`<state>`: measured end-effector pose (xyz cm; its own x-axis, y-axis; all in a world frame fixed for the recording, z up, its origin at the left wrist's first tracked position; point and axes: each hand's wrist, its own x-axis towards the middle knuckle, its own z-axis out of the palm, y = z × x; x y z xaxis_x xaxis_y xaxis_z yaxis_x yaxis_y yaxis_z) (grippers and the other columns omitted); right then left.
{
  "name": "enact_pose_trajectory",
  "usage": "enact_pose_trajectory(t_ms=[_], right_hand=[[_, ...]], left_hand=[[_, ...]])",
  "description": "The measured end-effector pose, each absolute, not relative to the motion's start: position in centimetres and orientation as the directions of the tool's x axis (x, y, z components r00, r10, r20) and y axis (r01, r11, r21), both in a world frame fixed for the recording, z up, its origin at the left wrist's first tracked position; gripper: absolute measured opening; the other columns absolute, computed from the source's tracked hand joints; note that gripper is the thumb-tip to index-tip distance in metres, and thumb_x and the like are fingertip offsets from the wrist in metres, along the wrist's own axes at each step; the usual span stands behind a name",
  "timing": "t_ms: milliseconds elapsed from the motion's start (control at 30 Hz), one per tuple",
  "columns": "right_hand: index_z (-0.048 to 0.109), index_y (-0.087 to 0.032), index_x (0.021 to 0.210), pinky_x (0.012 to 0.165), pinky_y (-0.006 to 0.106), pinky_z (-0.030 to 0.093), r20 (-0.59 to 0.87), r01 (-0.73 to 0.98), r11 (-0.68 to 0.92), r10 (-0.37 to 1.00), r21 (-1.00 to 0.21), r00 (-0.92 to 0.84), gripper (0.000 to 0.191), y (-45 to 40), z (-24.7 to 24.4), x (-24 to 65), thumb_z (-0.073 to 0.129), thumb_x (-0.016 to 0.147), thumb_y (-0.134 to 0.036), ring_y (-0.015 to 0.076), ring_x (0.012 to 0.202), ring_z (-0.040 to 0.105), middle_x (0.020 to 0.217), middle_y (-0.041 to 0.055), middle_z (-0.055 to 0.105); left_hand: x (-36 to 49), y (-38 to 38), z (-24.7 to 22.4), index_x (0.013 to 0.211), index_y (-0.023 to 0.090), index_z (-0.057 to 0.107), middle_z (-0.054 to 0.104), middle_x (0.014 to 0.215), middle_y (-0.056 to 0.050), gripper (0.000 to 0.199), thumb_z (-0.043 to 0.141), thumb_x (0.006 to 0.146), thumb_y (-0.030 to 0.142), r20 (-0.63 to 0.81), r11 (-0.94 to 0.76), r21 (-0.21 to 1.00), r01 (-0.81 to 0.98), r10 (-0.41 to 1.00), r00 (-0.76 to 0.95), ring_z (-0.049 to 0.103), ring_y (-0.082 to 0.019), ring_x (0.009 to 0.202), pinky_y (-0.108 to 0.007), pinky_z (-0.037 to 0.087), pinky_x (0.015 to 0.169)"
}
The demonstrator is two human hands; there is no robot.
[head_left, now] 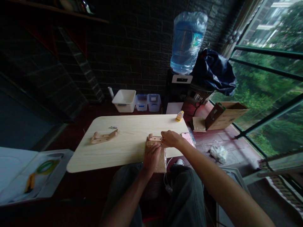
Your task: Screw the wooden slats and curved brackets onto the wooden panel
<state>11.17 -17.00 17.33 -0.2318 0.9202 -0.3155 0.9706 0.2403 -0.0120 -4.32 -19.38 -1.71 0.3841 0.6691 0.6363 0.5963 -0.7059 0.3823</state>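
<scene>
A pale wooden piece with small dark holes and a rounded, raised left end [155, 138] lies at the front edge of the table. My left hand [152, 154] is closed over its near side, fingertips pressing on the wood. My right hand [169, 138] is closed in a pinch at its right end; whatever is between the fingers is too small to make out. Beneath both hands, a long block wrapped in clear plastic [161, 162] sticks out over the table edge toward my knees.
On the light wooden table [132, 126] lie similar curved wooden pieces [104, 137], a few small metal parts [113, 127], a yellow-capped bottle [179, 116] and a phone [187, 138]. Plastic bins [124, 101] and a water dispenser [177, 91] stand behind. An open case [49, 173] is at left.
</scene>
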Motion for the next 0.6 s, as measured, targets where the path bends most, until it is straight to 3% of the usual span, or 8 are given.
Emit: enact_pose_trajectory(t_ms=[267, 467, 600], right_hand=[[0.059, -0.008, 0.126, 0.082, 0.035, 0.057, -0.294, 0.98, 0.196, 0.936, -0.031, -0.196, 0.038, -17.7, 17.3, 10.4, 0.054, 0.096, -0.031, 0.0299, 0.106, 0.073, 0.114, 0.0234, 0.072], [0.059, -0.018, 0.126, 0.082, 0.034, 0.056, -0.296, 0.954, 0.301, 0.911, 0.003, -0.287, 0.033, -18.3, 18.2, 10.2, 0.058, 0.094, -0.024, 0.0283, 0.105, 0.073, 0.114, 0.0173, 0.074], [0.063, -0.017, 0.122, 0.085, 0.034, 0.055, -0.286, 0.957, 0.288, 0.919, 0.02, -0.271, 0.027, -17.8, 17.8, 10.5, 0.055, 0.098, -0.027, 0.0275, 0.107, 0.072, 0.113, 0.0179, 0.074]], left_hand=[[-4.4, -19.1, -1.9, 0.119, 0.027, 0.069, 0.073, 0.124, -0.007, 0.034, 0.054, 0.094, 0.011, 0.604, -0.723, 0.364, 0.587, 0.663, 0.442, 0.065, -0.026, 0.124, -0.052, 0.051, 0.111], [-4.4, -19.1, -2.1, 0.118, 0.03, 0.07, 0.073, 0.122, -0.005, 0.035, 0.056, 0.093, 0.01, 0.614, -0.72, 0.379, 0.581, 0.665, 0.424, 0.066, -0.028, 0.122, -0.054, 0.053, 0.108], [-4.5, -19.2, -2.0, 0.121, 0.03, 0.067, 0.072, 0.124, -0.005, 0.035, 0.055, 0.095, 0.011, 0.617, -0.737, 0.384, 0.557, 0.653, 0.439, 0.064, -0.027, 0.125, -0.054, 0.05, 0.111]])
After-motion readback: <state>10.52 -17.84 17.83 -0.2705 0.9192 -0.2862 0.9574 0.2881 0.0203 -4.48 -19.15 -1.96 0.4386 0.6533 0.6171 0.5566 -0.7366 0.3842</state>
